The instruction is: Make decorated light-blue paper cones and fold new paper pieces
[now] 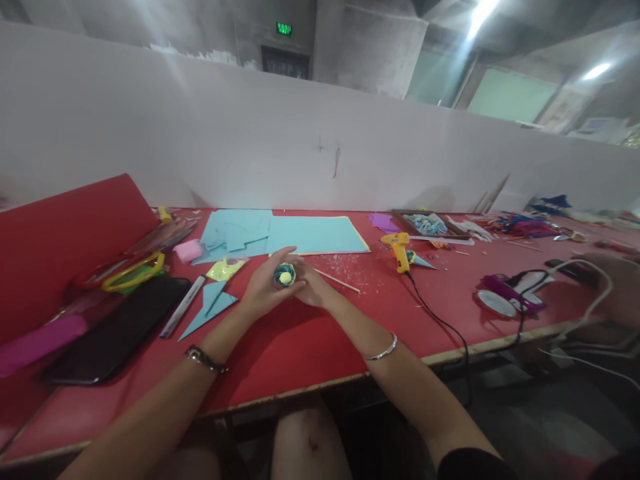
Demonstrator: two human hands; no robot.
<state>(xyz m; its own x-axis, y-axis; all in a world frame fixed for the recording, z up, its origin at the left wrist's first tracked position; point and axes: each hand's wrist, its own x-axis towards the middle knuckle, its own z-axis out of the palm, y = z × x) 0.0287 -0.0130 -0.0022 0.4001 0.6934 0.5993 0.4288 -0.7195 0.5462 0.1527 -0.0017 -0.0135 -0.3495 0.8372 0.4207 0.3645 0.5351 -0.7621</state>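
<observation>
Both my hands meet around a small teal paper piece [285, 275] with a yellow ball at its centre, above the red table. My left hand [263, 285] holds it from the left, its thumb below the piece and a finger over the top. My right hand [311, 283] is curled against its right side, with the fingers partly hidden. Light blue paper sheets [315, 235] lie just beyond the hands. Cut blue paper pieces [213, 308] and a packet of yellow material [225, 269] are to the left. A thin wooden stick [340, 281] lies by my right wrist.
A yellow glue gun [399, 251] with a black cable stands right of the hands. On the left are a black phone [123, 330], a marker [183, 307] and yellow-handled scissors [134, 273]. A tray [457, 231] sits at the back right. Another person's hand [615, 287] shows far right.
</observation>
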